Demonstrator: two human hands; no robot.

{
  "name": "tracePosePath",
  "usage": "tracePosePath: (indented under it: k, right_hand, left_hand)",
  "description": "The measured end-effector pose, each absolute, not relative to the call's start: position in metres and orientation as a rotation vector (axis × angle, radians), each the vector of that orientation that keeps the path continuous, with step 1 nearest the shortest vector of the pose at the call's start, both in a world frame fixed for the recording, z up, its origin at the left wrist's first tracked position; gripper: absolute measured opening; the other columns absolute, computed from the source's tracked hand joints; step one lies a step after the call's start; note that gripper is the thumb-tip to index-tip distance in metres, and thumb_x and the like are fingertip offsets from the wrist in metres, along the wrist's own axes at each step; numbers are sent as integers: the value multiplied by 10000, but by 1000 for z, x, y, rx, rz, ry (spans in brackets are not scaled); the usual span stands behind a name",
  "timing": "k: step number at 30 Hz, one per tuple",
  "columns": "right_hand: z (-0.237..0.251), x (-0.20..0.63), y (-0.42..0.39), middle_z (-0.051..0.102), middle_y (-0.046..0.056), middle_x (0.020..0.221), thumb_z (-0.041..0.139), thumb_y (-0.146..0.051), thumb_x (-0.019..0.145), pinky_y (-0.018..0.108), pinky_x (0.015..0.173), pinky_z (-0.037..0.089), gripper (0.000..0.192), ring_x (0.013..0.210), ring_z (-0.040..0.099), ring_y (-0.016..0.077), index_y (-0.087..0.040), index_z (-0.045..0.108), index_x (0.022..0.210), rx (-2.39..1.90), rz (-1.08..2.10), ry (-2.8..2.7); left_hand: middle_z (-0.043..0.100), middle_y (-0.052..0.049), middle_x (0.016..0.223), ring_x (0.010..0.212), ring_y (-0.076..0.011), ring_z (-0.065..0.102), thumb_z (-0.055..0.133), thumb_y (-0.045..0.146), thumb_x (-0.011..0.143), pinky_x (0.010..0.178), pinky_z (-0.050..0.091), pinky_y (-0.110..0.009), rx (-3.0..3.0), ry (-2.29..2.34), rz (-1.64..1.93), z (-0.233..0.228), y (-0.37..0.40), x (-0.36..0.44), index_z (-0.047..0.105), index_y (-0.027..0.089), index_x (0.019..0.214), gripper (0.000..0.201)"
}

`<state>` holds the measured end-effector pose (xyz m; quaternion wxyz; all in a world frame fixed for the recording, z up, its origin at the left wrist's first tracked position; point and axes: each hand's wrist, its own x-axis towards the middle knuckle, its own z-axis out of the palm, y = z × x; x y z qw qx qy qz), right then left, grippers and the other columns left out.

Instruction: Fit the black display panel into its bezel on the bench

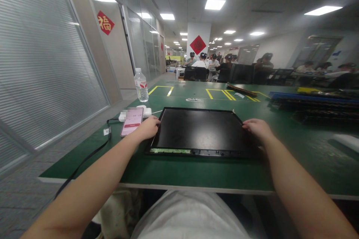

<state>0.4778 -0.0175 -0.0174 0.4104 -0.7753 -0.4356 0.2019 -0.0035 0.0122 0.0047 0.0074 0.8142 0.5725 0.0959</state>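
A black LCD panel (196, 129) lies screen-up on the green table (196, 173) before me. Along its near edge runs a strip with a green circuit board (171, 151) on the left half. My left hand (150, 127) grips the panel's left edge, its fingers closed there. On the opposite side, my right hand (257, 129) pinches the right edge near the far corner. The undersides of the panel and some fingertips are hidden.
Left of the panel are a phone (132, 122), a white charger (147, 112), a water bottle (141, 86) and a black cable (86, 157). Stacked dark strips (316, 102) sit at the right, with a long narrow bar (241, 90) farther back. Several people sit beyond.
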Motion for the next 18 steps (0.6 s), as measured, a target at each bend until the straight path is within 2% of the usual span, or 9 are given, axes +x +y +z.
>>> tracePosePath:
  k: [18]
  right_hand:
    - [-18,477,-17,772,47,851,583,-138,725,283,710,468,233,820,689,200,-207,761,858,-2056,409,-1229]
  left_hand:
    - [662,-142,1277,1163,-246,643,425,84,797,1079,438,-287,2558,1742,294,5,14,-7,784,127,1075,456]
